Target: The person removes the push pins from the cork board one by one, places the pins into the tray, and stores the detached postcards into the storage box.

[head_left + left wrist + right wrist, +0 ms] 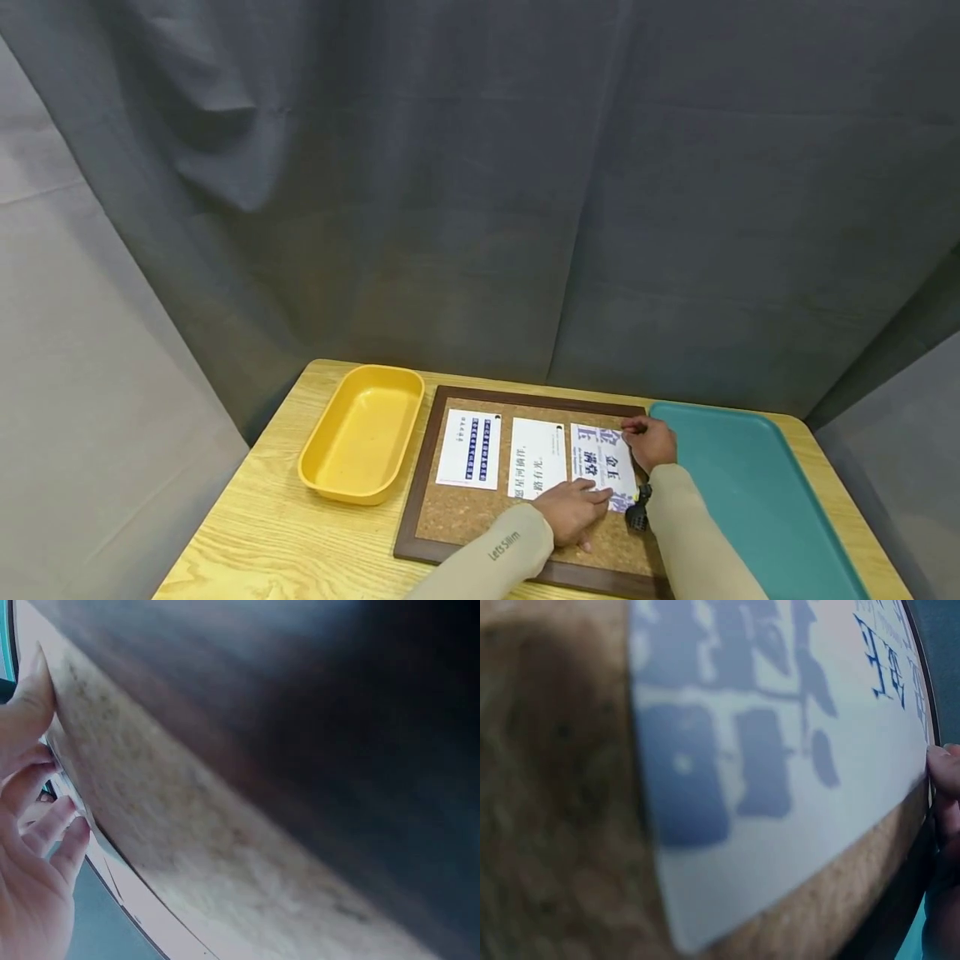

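While on the corkboard (450, 518), the purple-lettered card (600, 461) between spread left grip (573, 510) and corner-pinching right grip (652, 442).

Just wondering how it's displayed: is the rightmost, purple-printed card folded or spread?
Spread: the purple-printed card lies on the framed corkboard, printed face up, with no fold visible.

You have three printed cards (468, 448) (537, 458) (600, 454) and one cork board (465, 517) at the head view's lower centre, one yellow basin (365, 433) lower left, one teal tray (750, 475) lower right, one table (247, 533), two hands (572, 510) (651, 442).
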`<state>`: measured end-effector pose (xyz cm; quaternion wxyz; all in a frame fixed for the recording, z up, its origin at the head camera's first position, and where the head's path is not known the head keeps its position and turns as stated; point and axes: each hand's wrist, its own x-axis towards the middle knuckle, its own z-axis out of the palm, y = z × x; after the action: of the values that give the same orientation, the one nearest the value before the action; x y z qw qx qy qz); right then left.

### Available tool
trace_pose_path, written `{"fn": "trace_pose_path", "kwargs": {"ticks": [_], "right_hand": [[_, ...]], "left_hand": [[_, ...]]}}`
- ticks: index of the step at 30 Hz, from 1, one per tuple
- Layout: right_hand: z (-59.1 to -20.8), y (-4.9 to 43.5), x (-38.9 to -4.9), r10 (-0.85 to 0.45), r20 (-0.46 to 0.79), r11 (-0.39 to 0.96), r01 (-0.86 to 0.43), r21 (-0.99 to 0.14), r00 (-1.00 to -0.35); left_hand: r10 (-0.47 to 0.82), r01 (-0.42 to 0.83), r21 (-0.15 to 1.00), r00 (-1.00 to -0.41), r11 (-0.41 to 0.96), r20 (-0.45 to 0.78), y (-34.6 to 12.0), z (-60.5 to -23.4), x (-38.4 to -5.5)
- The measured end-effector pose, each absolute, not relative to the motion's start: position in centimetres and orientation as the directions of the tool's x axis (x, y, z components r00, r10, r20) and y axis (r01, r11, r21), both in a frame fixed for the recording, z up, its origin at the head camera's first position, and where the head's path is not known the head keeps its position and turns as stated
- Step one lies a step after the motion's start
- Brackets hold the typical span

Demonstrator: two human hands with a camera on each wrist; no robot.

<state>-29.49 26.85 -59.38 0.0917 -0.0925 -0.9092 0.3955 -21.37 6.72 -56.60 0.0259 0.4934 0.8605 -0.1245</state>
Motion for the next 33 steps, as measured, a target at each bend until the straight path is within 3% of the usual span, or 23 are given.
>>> {"fn": "trace_pose_path", "kwargs": {"ticks": [12, 22, 33], "right_hand": [[-59.25, 26.84, -29.1, 0.278, 0.064, 0.643, 0.136, -0.753, -0.958], [-59.1, 26.69, -29.45, 0.276, 0.033, 0.599, 0.145, -0.787, -0.96], [-58.76, 26.6, -29.8, 0.205, 0.047, 0.685, 0.109, -0.72, -0.978]], "left_hand": [[0.868, 0.873, -0.254, -0.464, 0.416, -0.176, 6.96, -56.2, -21.06], [0.86, 0.857, -0.235, -0.495, 0.458, -0.127, 6.84, -56.25, -21.44], [0.845, 0.851, -0.195, -0.516, 0.487, -0.141, 6.95, -56.57, -21.48]]}}
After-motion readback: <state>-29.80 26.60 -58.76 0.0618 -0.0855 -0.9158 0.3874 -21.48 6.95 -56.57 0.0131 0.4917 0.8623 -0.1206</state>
